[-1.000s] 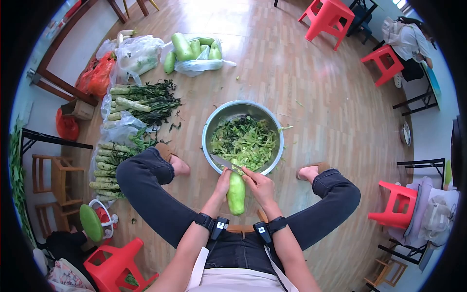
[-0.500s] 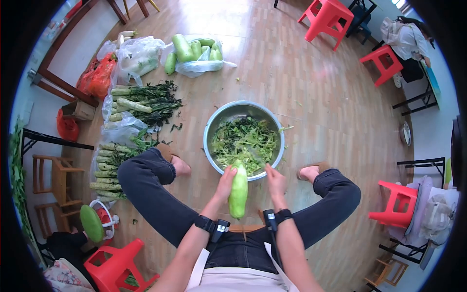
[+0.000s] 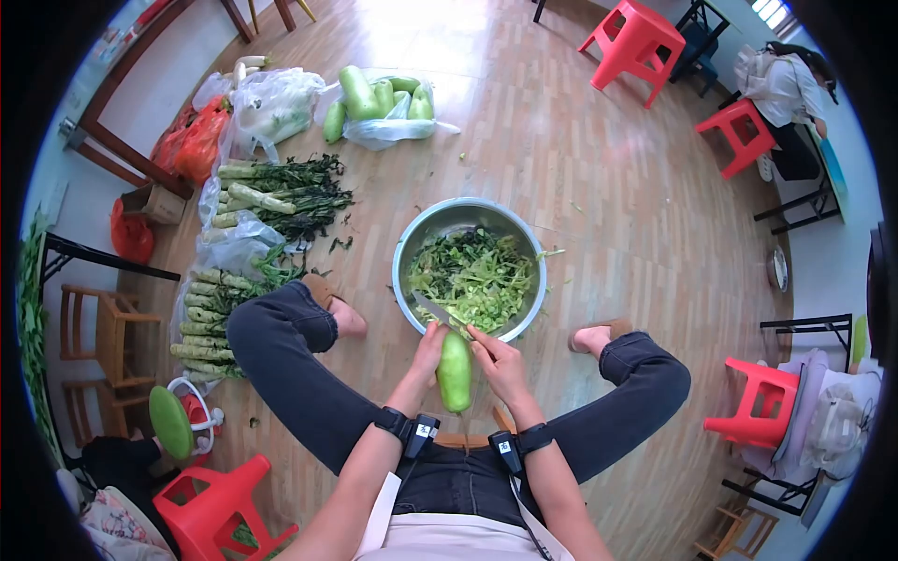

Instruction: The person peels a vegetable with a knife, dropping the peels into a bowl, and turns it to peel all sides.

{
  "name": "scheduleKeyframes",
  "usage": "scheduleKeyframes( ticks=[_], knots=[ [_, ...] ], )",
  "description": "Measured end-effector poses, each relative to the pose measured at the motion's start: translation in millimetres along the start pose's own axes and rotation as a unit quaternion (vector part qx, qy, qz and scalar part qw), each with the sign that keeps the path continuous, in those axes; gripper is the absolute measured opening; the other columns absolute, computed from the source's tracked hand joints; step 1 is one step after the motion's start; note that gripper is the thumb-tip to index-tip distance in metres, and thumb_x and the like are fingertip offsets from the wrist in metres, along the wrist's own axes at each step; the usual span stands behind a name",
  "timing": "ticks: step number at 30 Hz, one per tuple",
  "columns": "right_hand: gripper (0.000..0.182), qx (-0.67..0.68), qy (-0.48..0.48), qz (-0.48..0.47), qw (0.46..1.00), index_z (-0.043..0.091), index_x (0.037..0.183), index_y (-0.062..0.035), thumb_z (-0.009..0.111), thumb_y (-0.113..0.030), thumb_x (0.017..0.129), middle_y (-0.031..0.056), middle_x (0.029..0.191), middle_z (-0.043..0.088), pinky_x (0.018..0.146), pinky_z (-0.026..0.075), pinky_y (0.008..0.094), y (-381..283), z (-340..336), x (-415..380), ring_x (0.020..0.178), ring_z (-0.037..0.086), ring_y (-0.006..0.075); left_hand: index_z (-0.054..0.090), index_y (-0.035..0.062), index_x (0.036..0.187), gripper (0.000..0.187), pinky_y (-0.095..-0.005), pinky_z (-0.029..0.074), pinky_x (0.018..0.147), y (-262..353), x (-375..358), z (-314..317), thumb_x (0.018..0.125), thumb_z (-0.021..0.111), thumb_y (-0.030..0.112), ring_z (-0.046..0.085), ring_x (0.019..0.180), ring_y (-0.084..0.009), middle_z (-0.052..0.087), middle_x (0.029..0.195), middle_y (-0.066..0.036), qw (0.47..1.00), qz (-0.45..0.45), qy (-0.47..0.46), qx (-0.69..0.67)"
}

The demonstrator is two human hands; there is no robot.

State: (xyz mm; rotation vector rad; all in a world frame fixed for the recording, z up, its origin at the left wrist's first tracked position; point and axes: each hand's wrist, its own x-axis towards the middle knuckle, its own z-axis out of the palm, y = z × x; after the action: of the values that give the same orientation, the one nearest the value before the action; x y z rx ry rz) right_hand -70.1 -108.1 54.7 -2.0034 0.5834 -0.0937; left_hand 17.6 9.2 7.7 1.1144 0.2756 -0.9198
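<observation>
While no writing is legible anywhere, left hand (image 3: 428, 351) and right hand (image 3: 500, 365) work a pale green gourd (image 3: 455, 371) over the steel bowl (image 3: 410, 245).

Left fingers wrapped around gourd, held upright between the knees at bowl's near rim. Right fingers closed on a knife (image 3: 436, 311), blade across gourd's top end. Versus half a second ago: right hand was off to the side of the gourd; now it is back against it, blade at top. Bowl of green peelings unchanged.
</observation>
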Motion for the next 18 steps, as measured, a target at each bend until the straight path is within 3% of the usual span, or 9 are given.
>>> scheduleKeyframes(
  ticks=[7, 9, 16, 18],
  knots=[
    [0.026, -0.020, 0.023, -0.041, 0.999, 0.062, 0.109, -0.0132, 0.058, -0.015, 0.083, 0.0096, 0.081, 0.065, 0.063, 0.047, 0.0266, 6.2, -0.7, 1.3, 0.066, 0.061, 0.0167, 0.047, 0.0110, 0.102, 0.020, -0.0267, 0.048, 0.055, 7.0, -4.4, -0.4, 0.090, 0.042, 0.026, 0.057, 0.066, -0.0122, 0.055, 0.079, -0.004, 0.999, -0.022, -0.027, 0.009],
    [0.028, -0.033, 0.065, -0.073, 0.995, 0.063, 0.109, -0.0230, 0.060, -0.027, 0.081, 0.0058, 0.060, 0.053, 0.051, 0.043, 0.0308, 10.5, 0.6, 3.4, 0.053, 0.054, 0.0191, 0.047, 0.0103, 0.102, 0.022, -0.0280, 0.050, 0.056, 13.0, -7.1, 3.8, 0.090, 0.041, 0.028, 0.059, 0.067, -0.0139, 0.057, 0.080, -0.005, 0.998, -0.035, -0.046, -0.010],
    [0.027, -0.061, 0.090, -0.084, 0.990, 0.063, 0.108, -0.0241, 0.060, -0.029, 0.081, 0.0054, 0.059, 0.053, 0.050, 0.043, 0.0317, 27.3, 8.2, 6.7, 0.052, 0.054, 0.0192, 0.046, 0.0089, 0.103, 0.024, -0.0286, 0.051, 0.058, -0.7, 3.6, -5.8, 0.090, 0.042, 0.029, 0.060, 0.068, -0.0150, 0.058, 0.082, -0.006, 0.997, -0.031, -0.052, -0.039],
    [0.027, -0.066, 0.088, -0.069, 0.992, 0.062, 0.109, -0.0232, 0.058, -0.028, 0.082, 0.0061, 0.065, 0.058, 0.052, 0.044, 0.0312, 28.6, 9.9, 6.4, 0.056, 0.056, 0.0212, 0.046, 0.0083, 0.103, 0.027, -0.0290, 0.051, 0.059, -7.0, 8.9, -11.2, 0.089, 0.043, 0.031, 0.061, 0.071, -0.0173, 0.059, 0.084, -0.008, 0.999, -0.013, -0.034, -0.020]
  ],
)
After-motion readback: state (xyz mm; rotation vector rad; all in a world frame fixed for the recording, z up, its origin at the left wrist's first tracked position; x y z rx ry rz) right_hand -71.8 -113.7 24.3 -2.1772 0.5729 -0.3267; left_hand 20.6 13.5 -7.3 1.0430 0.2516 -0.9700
